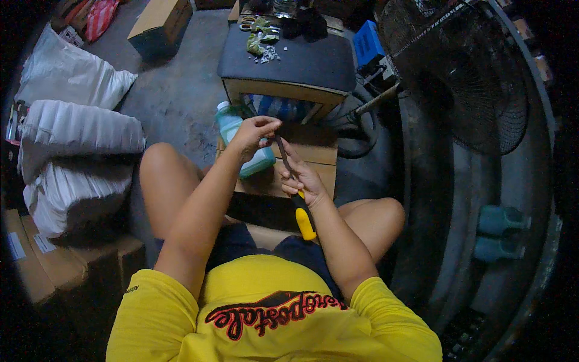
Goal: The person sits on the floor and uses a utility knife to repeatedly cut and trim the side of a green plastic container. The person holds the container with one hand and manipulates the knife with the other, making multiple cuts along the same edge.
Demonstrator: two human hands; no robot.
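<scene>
My right hand is wrapped around a hand tool with a yellow-and-black handle and a long, narrow dark blade, perhaps a file. The blade points up and away from me. At its far end, the fingers of my left hand are pinched together; whether they grip the tip or something small is hidden. Partly behind that hand, a green plastic bottle with a white cap and a label is over a cardboard box between my legs.
Ahead stands a dark padded stool with scissors, a crumpled green packet, white bits and dark cloth. White sacks and cartons line my left. A wire-caged fan and a blue box are right.
</scene>
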